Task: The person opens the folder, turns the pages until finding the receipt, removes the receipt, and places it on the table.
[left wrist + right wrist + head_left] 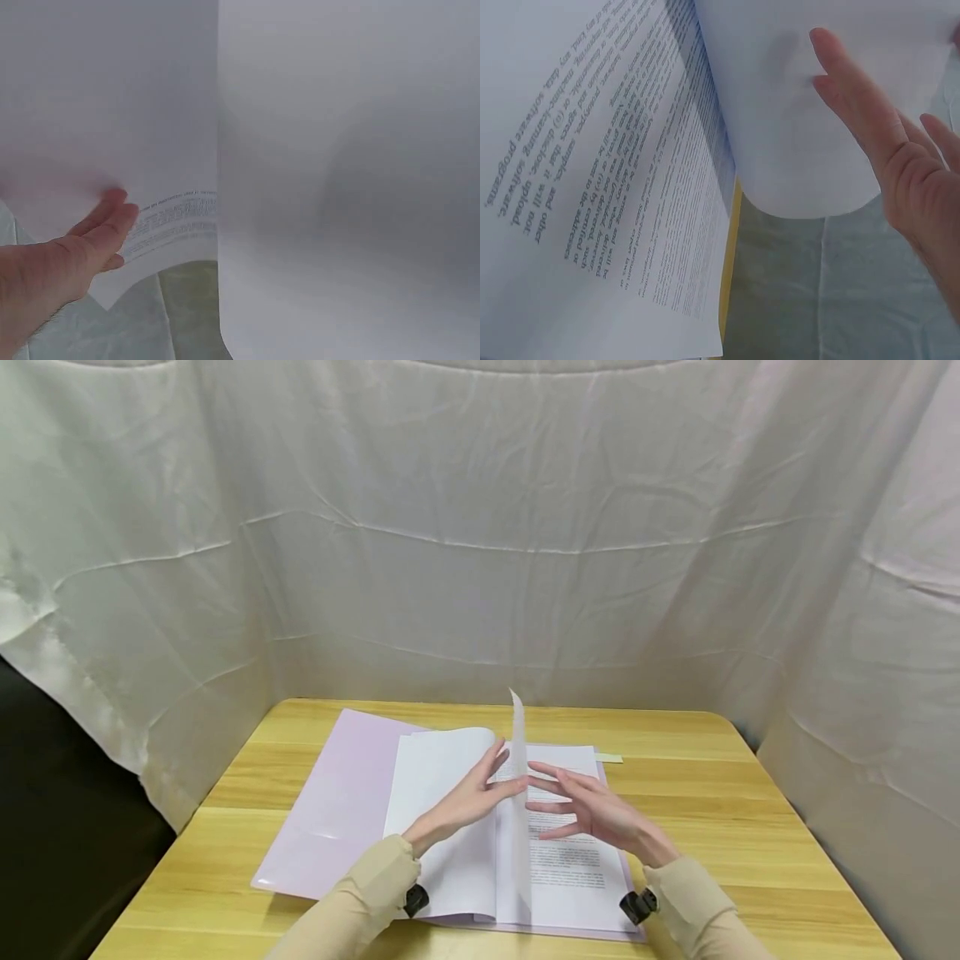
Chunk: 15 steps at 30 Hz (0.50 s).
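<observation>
A single page (520, 810) stands upright from an open bound document, seen almost edge-on in the head view. To its left is my left hand (468, 793), fingers extended and thumb tip at the sheet. In the left wrist view, the fingertips (124, 206) lie against the page, with lines of print beside them. My right hand (596, 806) is on the other side, fingers straight and spread, tips right at the sheet. The right wrist view has the fingers (862, 97) in front of the raised page (780, 150). Below is the printed right-hand page (570, 860).
Turned pages (435, 768) curve over on the left, above a pale purple cover (330, 802). A pale green tab (609, 758) sticks out at the document's upper right. All lies on a wooden table (720, 827), with grey cloth (480, 593) hanging behind and at the sides.
</observation>
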Available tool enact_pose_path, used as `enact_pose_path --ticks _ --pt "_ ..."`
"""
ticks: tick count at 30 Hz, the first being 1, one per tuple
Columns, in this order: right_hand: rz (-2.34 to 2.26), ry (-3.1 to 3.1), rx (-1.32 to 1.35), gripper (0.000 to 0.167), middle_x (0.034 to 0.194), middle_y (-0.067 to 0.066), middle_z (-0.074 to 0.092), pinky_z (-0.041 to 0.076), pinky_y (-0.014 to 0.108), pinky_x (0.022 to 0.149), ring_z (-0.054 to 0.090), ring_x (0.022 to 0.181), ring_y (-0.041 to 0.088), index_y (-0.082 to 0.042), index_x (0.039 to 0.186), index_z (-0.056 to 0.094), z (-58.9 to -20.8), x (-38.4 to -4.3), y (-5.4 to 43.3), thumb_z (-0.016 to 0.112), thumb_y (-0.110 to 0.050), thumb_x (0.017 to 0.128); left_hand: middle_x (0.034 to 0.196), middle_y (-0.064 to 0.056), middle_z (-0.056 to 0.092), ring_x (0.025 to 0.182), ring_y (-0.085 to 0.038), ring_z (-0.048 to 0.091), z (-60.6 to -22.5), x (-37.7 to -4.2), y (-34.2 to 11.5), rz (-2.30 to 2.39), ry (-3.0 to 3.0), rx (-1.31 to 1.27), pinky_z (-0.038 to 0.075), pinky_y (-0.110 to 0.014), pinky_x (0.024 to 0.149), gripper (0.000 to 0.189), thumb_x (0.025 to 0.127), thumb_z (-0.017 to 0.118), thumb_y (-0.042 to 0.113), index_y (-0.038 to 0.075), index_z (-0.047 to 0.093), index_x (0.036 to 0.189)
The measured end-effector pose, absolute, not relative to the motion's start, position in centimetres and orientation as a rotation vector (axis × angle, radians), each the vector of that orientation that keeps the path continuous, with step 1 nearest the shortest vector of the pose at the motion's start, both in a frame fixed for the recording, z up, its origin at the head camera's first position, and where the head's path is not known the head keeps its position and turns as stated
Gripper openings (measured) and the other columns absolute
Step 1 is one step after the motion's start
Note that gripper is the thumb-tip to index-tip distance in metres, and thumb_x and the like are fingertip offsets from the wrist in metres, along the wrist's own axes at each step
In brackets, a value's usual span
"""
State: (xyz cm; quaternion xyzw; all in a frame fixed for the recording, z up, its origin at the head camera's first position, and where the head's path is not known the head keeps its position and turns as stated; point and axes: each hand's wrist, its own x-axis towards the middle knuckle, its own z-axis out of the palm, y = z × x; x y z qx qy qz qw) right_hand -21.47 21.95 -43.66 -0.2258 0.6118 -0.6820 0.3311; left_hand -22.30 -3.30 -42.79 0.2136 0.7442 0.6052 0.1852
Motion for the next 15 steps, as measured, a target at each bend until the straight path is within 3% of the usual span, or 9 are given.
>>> enact_pose_path --ticks 4,7,15 --pt "-1.764 1.636 -0.588 0.059 0.169 0.020 0.012 0.050 0.057 0.106 0.031 0.149 0.046 -0.010 0.163 0.009 -43.7 -21.7 22.0 0.022 -0.037 0.112 0.167 -0.024 0.018 0.153 -0.041 0.027 -43.0 -22.6 -3.7 1.776 2.119 0.525 0.035 -0.059 0.118 0.087 0.097 0.060 0.016 0.006 0.003 0.162" --pt "-1.751 1.660 -0.601 0.059 0.168 0.022 0.013 0.050 0.057 0.105 0.035 0.147 0.047 -0.008 0.162 0.009 -43.7 -22.0 22.2 0.023 -0.036 0.112 0.164 -0.029 0.023 0.142 -0.048 0.042 -43.3 -23.0 -4.1 1.804 2.136 0.462 0.045 -0.057 0.112 0.091 0.090 0.061 0.005 0.006 0.005 0.162" --pt "-1.714 1.866 -0.586 0.056 0.161 0.030 0.030 0.047 0.062 0.107 0.044 0.138 0.053 -0.001 0.157 0.028 -44.4 -23.9 23.8 0.032 -0.033 0.111 0.156 -0.032 0.034 0.137 -0.048 0.047 -44.0 -23.9 -6.3 1.666 2.316 0.310 0.042 -0.060 0.113 0.109 0.079 0.079 0.003 0.012 0.009 0.162"
